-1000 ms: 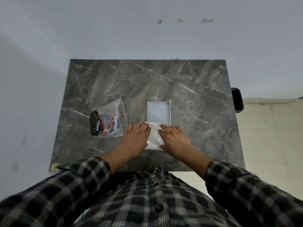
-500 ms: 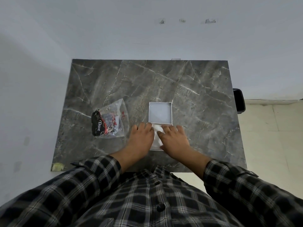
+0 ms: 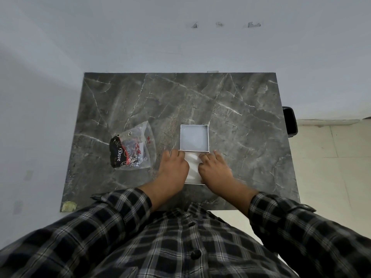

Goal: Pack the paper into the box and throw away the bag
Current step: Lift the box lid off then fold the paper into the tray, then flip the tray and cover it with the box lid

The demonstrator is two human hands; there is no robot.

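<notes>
A small white square box (image 3: 194, 138) lies open on the dark marble table (image 3: 230, 109), its inside bare. Directly in front of it lies white paper (image 3: 192, 166), mostly covered by my hands. My left hand (image 3: 174, 167) presses flat on the paper's left side. On the paper's right side my right hand (image 3: 214, 168) lies flat too, fingers pointing toward the box. A clear plastic bag (image 3: 133, 147) with a black Dove label and red marks rests on the table to the left, apart from both hands.
A black bin (image 3: 290, 121) stands on the floor past the table's right edge. The table's far edge meets a white wall. A small yellowish patch (image 3: 69, 206) marks the table's near left corner. My plaid shirt fills the bottom of the view.
Both hands have drawn closer together over the paper, so less of it shows between them. The box and the bag lie where they were.
</notes>
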